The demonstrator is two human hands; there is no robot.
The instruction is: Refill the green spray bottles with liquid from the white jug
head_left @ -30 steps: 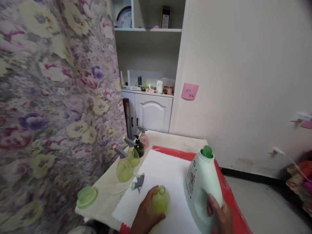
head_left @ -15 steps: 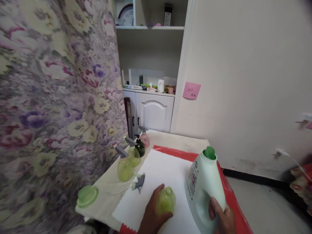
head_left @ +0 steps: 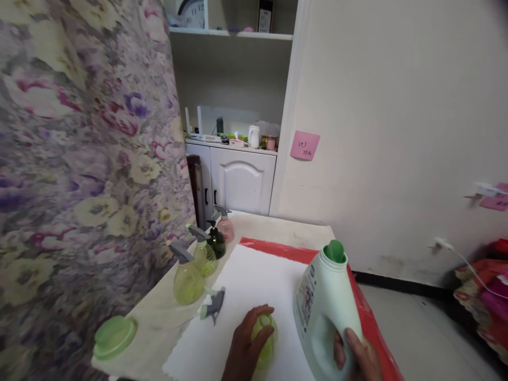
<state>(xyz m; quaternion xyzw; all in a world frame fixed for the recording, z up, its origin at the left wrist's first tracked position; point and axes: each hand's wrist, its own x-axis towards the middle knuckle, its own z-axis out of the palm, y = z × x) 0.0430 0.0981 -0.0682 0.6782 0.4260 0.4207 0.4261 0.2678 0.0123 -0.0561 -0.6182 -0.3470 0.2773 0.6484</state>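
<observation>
A lid (head_left: 115, 337) sits at the table's (head_left: 278, 225) near-left corner; bottles (head_left: 188, 283) line the left edge, probably for room. The left hand (head_left: 250, 341) curls its fingers round a small bottle (head_left: 267, 353), seemingly steadying it; toward the right edge, a jug's (head_left: 320, 288) handle fills the right hand's (head_left: 360, 353) wrapped fingers, likely easing its bulk.

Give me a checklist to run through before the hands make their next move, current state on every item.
1. Left hand gripping the small green bottle: ok.
2. Small green bottle without its spray top, neck open: ok.
3. Right hand on the handle of the pale green jug: ok.
4. Jug uncapped, green spout showing at its mouth: ok.
5. Loose spray head apart from both hands: ok.
6. Liquid level inside the jug: cannot tell, its walls are opaque.
</observation>
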